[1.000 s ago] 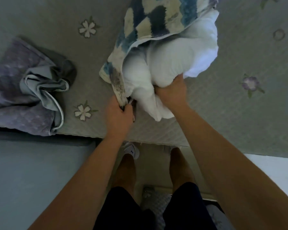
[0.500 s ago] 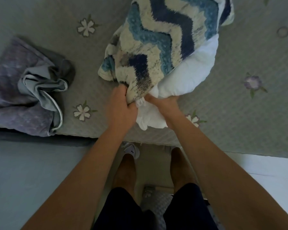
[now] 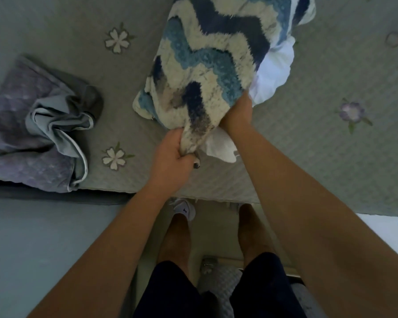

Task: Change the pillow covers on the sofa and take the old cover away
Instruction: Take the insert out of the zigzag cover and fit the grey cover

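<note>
Tufted in blue, cream and navy, the zigzag cover (image 3: 207,65) lies on the quilted spread (image 3: 331,157) just beyond both hands, wrapping most of the white pillow (image 3: 274,72). The left hand (image 3: 172,154) curls tight round the cover's bunched near edge, while the right hand (image 3: 237,113) reaches under that edge against the pillow, fingers hidden, so its grip cannot be told. Well left of the left hand lies the crumpled purple cover (image 3: 32,125).
</note>
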